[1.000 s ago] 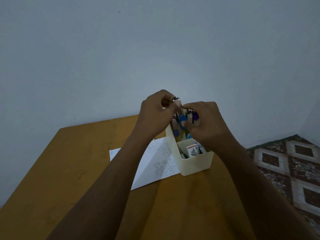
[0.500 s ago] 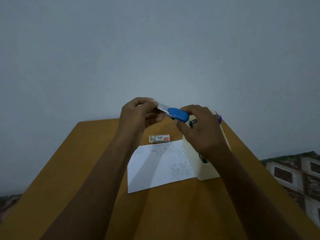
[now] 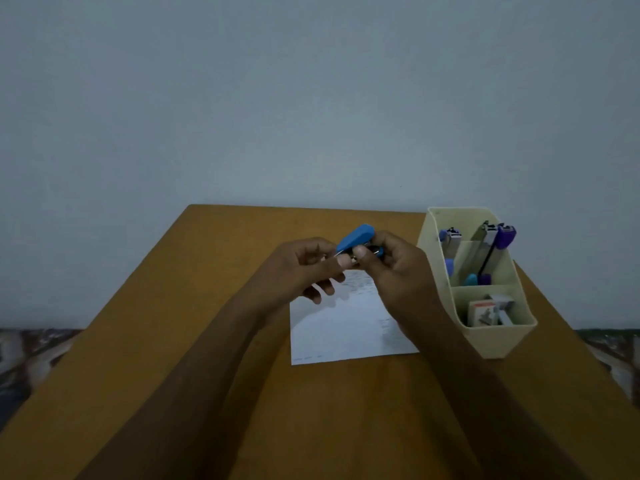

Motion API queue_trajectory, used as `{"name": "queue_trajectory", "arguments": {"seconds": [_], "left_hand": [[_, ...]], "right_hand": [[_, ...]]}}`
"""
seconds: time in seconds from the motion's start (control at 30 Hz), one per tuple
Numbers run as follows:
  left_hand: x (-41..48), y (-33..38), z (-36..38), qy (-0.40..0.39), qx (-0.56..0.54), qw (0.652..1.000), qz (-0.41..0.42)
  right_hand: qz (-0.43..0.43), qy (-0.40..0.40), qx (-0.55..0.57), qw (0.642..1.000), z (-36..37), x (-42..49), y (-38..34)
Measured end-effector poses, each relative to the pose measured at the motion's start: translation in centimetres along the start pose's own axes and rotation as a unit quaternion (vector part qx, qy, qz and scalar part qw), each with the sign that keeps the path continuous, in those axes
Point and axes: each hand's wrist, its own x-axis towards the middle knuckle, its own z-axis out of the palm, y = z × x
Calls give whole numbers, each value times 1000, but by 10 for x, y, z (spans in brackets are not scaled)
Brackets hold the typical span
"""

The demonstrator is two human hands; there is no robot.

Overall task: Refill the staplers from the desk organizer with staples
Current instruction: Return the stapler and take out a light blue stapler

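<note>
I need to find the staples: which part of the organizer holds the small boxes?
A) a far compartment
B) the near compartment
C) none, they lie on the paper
B: the small boxes sit in the near compartment of the organizer, while the far ones hold staplers.

blue stapler underside hidden, paper print illegible

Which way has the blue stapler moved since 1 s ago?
Yes: out of the desk organizer. The left hand and right hand now hold the blue stapler to its left, above the paper.
</note>
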Motion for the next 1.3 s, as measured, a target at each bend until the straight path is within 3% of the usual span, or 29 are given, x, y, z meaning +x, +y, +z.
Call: {"name": "queue_trajectory", "arguments": {"seconds": [0.2, 0.53, 1.0, 1.3], "left_hand": [[4, -23, 0, 30, 42, 999, 15], [7, -48, 8, 74, 114, 988, 73], [6, -51, 17, 90, 137, 982, 90], [4, -51, 22, 79, 135, 984, 90]], "right_hand": [[34, -29, 4, 999, 15, -3, 22], [117, 48, 115, 985, 32, -11, 44], [111, 73, 113, 985, 29, -10, 51], [91, 107, 41, 989, 32, -8, 49]]}}
